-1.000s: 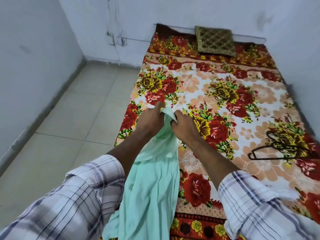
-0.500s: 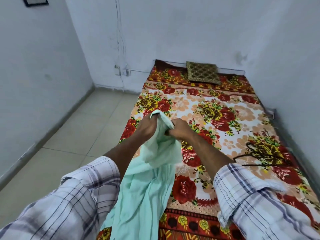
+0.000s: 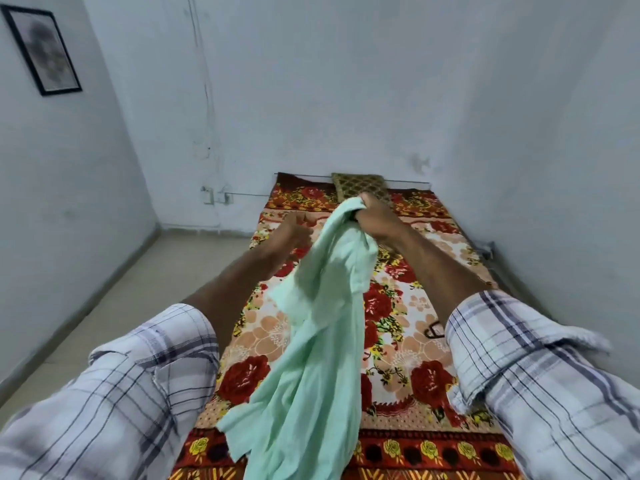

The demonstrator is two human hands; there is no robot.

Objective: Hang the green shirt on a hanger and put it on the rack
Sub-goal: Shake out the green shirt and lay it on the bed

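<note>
Green shirt [image 3: 322,306] dangles over the floral bed [image 3: 408,344], its top clenched in the right hand [image 3: 375,220], likely to find the collar; left hand [image 3: 289,233] too blurred to tell.

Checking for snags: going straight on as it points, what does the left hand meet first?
The left hand likely meets the green shirt held by the right hand; depth unclear.

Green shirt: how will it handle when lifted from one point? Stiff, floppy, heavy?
Likely very floppy: gripped at its top by the right hand, the green shirt hangs in long soft folds. Probably light: that one bunched grip holds up its whole visible length. The fabric looks thin, so it may slip from a loose pinch.
</note>
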